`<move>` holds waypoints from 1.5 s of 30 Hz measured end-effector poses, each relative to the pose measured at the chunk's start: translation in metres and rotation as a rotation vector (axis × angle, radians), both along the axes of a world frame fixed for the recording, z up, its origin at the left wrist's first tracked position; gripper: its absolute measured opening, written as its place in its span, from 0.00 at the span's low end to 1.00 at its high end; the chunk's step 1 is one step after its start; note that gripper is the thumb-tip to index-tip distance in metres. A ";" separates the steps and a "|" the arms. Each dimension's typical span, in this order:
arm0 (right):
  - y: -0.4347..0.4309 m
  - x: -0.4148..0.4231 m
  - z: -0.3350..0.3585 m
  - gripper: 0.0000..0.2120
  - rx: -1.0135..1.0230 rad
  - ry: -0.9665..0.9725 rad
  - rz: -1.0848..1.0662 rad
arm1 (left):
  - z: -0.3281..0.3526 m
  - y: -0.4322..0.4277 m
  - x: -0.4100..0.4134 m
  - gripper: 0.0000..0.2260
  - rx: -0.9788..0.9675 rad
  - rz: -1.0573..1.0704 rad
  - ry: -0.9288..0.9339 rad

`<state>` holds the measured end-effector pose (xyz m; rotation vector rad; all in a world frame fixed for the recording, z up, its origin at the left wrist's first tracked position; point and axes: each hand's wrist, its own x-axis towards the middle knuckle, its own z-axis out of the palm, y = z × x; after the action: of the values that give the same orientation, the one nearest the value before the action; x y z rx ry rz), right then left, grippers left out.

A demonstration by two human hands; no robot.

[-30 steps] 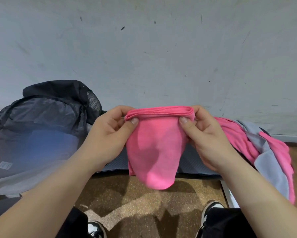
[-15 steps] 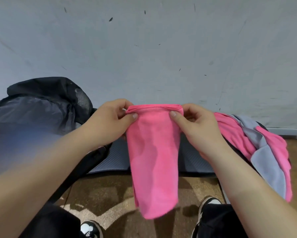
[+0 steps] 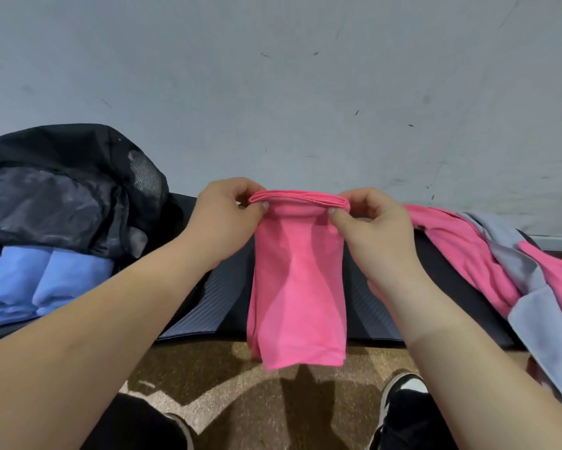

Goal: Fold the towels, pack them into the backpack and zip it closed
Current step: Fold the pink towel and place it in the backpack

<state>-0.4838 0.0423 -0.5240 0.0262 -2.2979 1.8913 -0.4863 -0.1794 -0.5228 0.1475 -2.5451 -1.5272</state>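
Head cam: both hands pinch the folded top edge of a pink towel [image 3: 297, 280], left hand [image 3: 222, 219] on one corner, right hand [image 3: 375, 228] on the other, thumbs in front. The towel hangs straight down from the grip over a dark mat [image 3: 214, 300]. Left of the grip sits the open backpack [image 3: 62, 196] with blue towels [image 3: 42, 284] inside. Right of it lies a pile of pink and grey towels [image 3: 500, 264].
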 end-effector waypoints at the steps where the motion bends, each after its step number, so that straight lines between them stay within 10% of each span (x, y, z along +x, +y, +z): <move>1: -0.002 -0.001 0.000 0.06 -0.017 -0.005 0.004 | 0.000 0.000 -0.003 0.07 0.003 0.011 0.008; 13: 0.013 0.003 -0.004 0.07 0.031 -0.076 0.044 | -0.009 -0.008 0.003 0.06 -0.081 -0.107 -0.035; 28: 0.032 0.038 -0.031 0.09 0.707 -0.189 0.299 | -0.027 -0.022 0.039 0.05 -0.608 -0.460 -0.198; 35: 0.030 0.052 -0.037 0.09 0.565 -0.341 0.212 | -0.026 -0.002 0.048 0.21 -0.806 -0.538 0.031; 45: 0.038 0.075 -0.046 0.07 0.476 -0.454 0.225 | -0.036 0.029 0.039 0.19 -0.721 -0.709 -0.203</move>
<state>-0.4088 0.0802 -0.5701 -0.1000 -3.1301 1.5040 -0.4477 -0.1507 -0.5591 -0.7960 -3.3255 -0.6170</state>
